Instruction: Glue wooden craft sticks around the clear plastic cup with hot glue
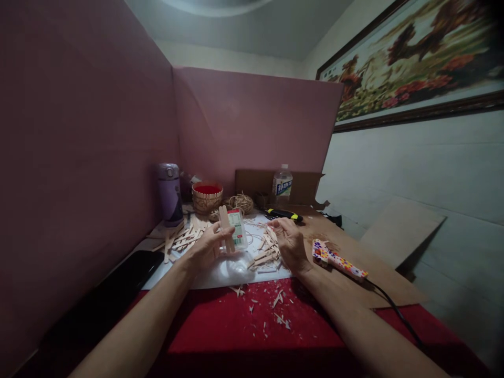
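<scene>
My left hand is closed on a few flat wooden craft sticks, held upright with the thumb across them. Right behind the sticks is a clear plastic box with a red and green label; whether my fingers also grip it I cannot tell. My right hand hovers beside a pile of short cut stick pieces, its fingers loosely bent and apart, with nothing visible in them. More craft sticks lie in a loose heap to the left of my left hand.
A purple bottle, a stick-covered bowl with red inside, twine and a clear labelled bottle stand behind. Yellow-black pliers and a flower-patterned glue gun with cord lie right, on cardboard. Splinters litter the red cloth.
</scene>
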The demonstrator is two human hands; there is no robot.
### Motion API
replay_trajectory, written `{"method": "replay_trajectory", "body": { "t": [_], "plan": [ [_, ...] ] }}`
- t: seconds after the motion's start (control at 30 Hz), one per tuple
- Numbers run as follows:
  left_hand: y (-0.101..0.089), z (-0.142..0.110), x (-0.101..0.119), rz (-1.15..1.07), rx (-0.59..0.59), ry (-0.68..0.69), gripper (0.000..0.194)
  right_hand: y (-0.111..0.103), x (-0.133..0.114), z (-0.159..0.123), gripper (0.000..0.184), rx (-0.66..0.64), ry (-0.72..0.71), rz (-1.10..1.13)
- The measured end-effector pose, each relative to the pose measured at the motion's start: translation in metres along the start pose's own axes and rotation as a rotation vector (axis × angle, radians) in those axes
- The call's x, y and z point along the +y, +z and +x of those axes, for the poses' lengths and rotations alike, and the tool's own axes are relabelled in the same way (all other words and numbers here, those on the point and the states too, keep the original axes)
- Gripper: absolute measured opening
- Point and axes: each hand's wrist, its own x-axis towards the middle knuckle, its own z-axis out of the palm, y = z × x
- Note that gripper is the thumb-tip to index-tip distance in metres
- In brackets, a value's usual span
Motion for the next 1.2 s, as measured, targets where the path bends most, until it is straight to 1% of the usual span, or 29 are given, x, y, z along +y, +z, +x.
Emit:
{"method": "replay_trajectory", "body": {
  "t": [0.07,0.1,0.2,0.23,0.27,0.3,0.37,0.43,0.53,0.67,0.77,0.8,0.83,0.9,0.93,0.97,1.0,1.03,1.07,1.13,1.2],
  "plan": [
    [0.000,0.000,-0.001,-0.023,0.004,-0.001,0.051,-0.002,0.000,0.002,0.037,0.024,0.032,0.029],
    [0.000,0.000,-0.001,-0.036,0.006,0.004,0.053,-0.003,0.002,0.004,0.038,0.060,0.066,0.046],
    [-0.001,0.001,-0.001,-0.061,0.030,0.032,0.051,-0.009,0.011,0.013,0.044,0.219,0.230,0.074],
    [-0.001,0.001,-0.001,-0.068,0.040,0.037,0.049,-0.011,0.016,0.016,0.046,0.256,0.286,0.066],
    [-0.001,0.001,0.000,-0.079,0.053,0.038,0.049,-0.012,0.021,0.018,0.048,0.265,0.339,0.045],
    [-0.001,0.001,0.002,-0.093,0.068,0.035,0.050,-0.013,0.026,0.020,0.048,0.247,0.388,0.010],
    [0.001,0.000,0.005,-0.125,0.092,0.027,0.052,-0.013,0.033,0.021,0.043,0.172,0.442,-0.071],
    [0.002,-0.001,0.008,-0.149,0.104,0.027,0.050,-0.014,0.037,0.021,0.035,0.117,0.459,-0.133],
    [0.003,-0.003,0.011,-0.167,0.100,0.024,0.045,-0.016,0.036,0.022,0.032,0.104,0.467,-0.203],
    [0.003,-0.002,0.009,-0.137,0.044,0.011,0.043,-0.016,0.030,0.020,0.034,0.083,0.458,-0.253],
    [0.006,-0.001,0.005,-0.027,-0.012,0.043,0.045,-0.010,0.025,0.014,0.033,0.017,0.409,-0.247],
    [0.009,-0.001,0.003,0.040,-0.011,0.082,0.048,-0.007,0.023,0.010,0.033,-0.012,0.383,-0.237],
    [0.011,-0.002,0.000,0.135,0.028,0.160,0.052,-0.004,0.021,0.007,0.033,-0.041,0.351,-0.225],
    [0.017,-0.004,-0.006,0.384,0.115,0.404,0.070,0.000,0.017,0.002,0.032,-0.112,0.269,-0.194],
    [0.019,-0.006,-0.009,0.510,0.132,0.518,0.079,0.003,0.015,0.001,0.031,-0.157,0.206,-0.184],
    [0.021,-0.007,-0.012,0.644,0.115,0.597,0.084,0.005,0.013,0.001,0.030,-0.199,0.150,-0.176],
    [0.023,-0.008,-0.015,0.743,0.110,0.664,0.085,0.007,0.011,0.003,0.028,-0.250,0.103,-0.166],
    [0.023,-0.010,-0.017,0.828,0.090,0.702,0.086,0.010,0.009,0.005,0.026,-0.301,0.068,-0.154],
    [0.024,-0.010,-0.019,0.891,0.097,0.757,0.087,0.013,0.006,0.008,0.022,-0.350,0.048,-0.136],
    [0.024,-0.011,-0.020,0.991,0.159,0.883,0.089,0.022,0.001,0.016,0.016,-0.430,0.032,-0.088],
    [0.024,-0.011,-0.019,1.050,0.258,1.000,0.091,0.035,-0.005,0.022,0.008,-0.432,0.029,-0.053]
  ]
}}
